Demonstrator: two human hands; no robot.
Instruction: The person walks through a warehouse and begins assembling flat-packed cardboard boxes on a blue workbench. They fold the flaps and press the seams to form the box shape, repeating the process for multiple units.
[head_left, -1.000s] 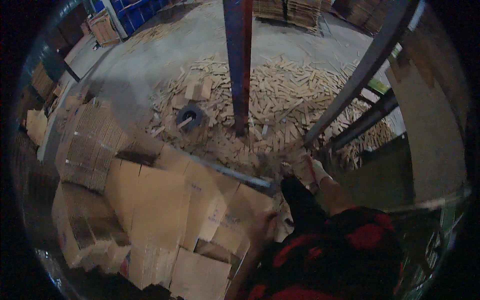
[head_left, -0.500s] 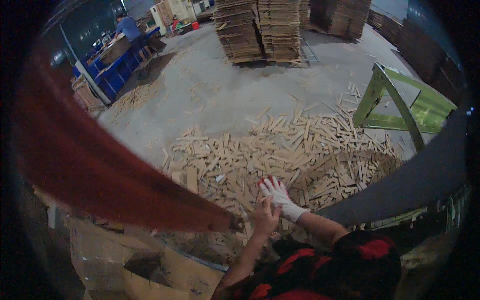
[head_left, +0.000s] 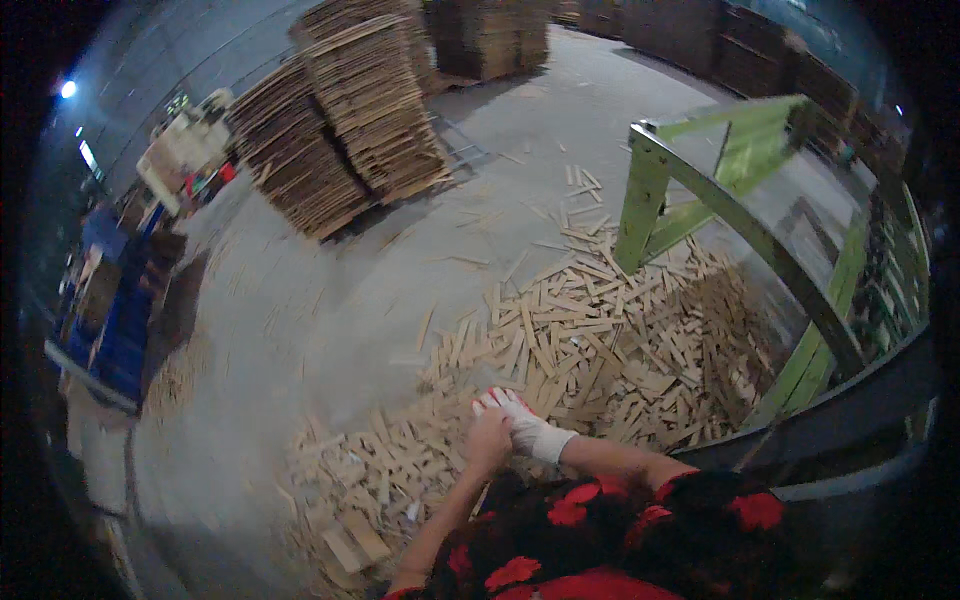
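My right hand (head_left: 530,426) wears a white work glove with red on its fingers. Its fingers reach forward, slightly apart and foreshortened, holding nothing that I can see. Bare and closed, my left hand (head_left: 486,440) presses against the near side of that glove, its fingers bent round the glove's edge. The exact grip is small and partly hidden. Both hands are held in front of my body, above a wide heap of cardboard strips (head_left: 590,335) on the floor.
A green metal frame (head_left: 650,185) stands at the right, beside a dark machine edge (head_left: 850,420). Tall stacks of cardboard sheets (head_left: 375,110) rise at the back. A blue workbench (head_left: 125,320) is at the far left. Loose strips lie scattered over the grey floor (head_left: 290,330).
The view has swung to the right and tilted; the red beam at the left has left the picture. My left hand has closed at the glove, and the right glove's fingers look less spread.
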